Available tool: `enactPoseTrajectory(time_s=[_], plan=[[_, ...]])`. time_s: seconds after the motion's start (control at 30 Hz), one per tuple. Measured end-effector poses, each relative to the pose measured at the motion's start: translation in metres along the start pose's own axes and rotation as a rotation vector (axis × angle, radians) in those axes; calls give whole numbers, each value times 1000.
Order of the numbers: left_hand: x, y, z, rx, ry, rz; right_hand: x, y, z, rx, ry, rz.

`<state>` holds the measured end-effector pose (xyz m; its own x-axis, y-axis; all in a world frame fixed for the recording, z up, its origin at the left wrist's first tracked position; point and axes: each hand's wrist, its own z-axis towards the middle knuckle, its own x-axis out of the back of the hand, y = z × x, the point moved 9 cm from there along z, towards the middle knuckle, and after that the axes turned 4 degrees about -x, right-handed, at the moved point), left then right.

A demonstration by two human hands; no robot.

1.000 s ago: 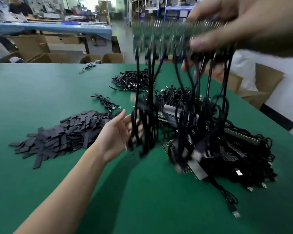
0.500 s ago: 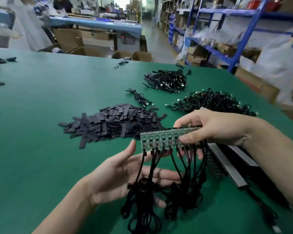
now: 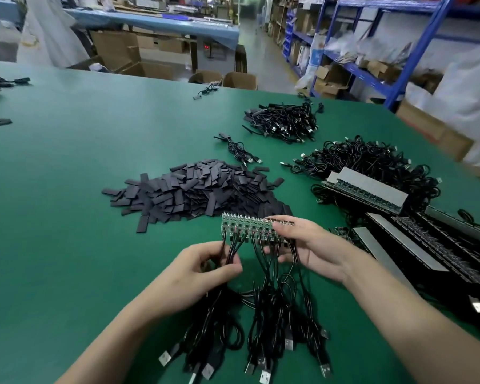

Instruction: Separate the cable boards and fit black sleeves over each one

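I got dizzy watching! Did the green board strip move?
Yes. The green board strip dropped from high above to just in front of the sleeve pile.

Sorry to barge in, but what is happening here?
A person holds a strip of joined cable boards above the green table. The right hand grips the strip's right end; the left hand pinches the cables under its left end. No board looks separated yet; the pile of black sleeves lies just beyond.
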<state>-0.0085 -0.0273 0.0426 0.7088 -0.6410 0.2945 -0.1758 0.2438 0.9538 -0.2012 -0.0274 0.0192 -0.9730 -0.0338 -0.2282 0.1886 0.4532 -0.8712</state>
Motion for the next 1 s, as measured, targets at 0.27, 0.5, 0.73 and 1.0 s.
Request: enactPoseTrajectory(time_s=[0.27, 0.5, 0.73, 1.0], plan=[[2, 9, -1, 24, 9, -267, -6, 30, -14, -21, -56, -10], [-2, 11, -7, 112, -15, -685, -26, 46, -20, -75, -143, -5], [3, -2, -8, 145, -45, -769, -47, 44, -21, -25, -241, -42], [-7, -18, -11, 220, -12, -390, -46, 20, -27, 170, -150, -8]])
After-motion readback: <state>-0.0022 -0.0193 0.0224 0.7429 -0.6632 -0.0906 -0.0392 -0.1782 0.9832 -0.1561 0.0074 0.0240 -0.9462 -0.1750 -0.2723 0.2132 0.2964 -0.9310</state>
